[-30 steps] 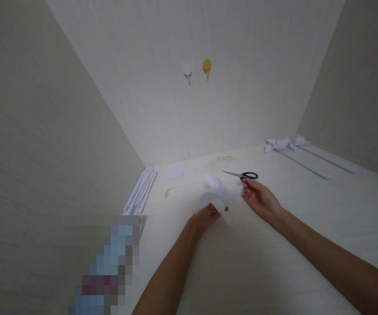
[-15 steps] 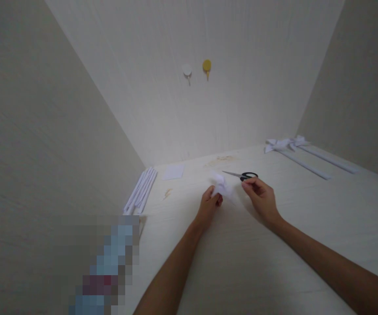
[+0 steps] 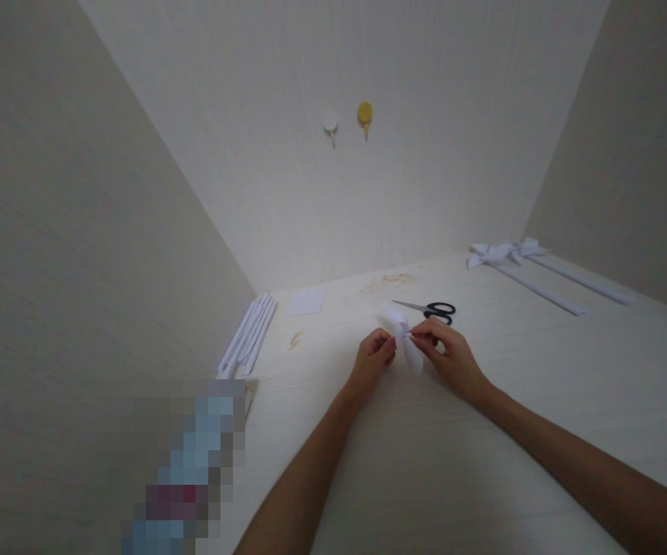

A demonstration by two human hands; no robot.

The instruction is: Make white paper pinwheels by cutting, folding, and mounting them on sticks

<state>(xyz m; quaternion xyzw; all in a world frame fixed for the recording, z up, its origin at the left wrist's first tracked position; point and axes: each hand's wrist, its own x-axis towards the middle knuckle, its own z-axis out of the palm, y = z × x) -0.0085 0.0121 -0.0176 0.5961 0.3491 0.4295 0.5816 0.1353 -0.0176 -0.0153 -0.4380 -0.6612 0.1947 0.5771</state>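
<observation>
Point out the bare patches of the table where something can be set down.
Bare: the wide stretch of pale wooden table between the right hand and the long white paper strips. Crowded: around the folded white paper piece, left hand and black-handled scissors.

- small white paper piece (image 3: 403,333), folded and crumpled, soft edges
- pinched between left hand (image 3: 372,361) and right hand (image 3: 447,357), fingertips of both on it
- upper flap sticks up, lower flap hangs down between the hands
- held just above the pale tabletop (image 3: 483,432)
</observation>
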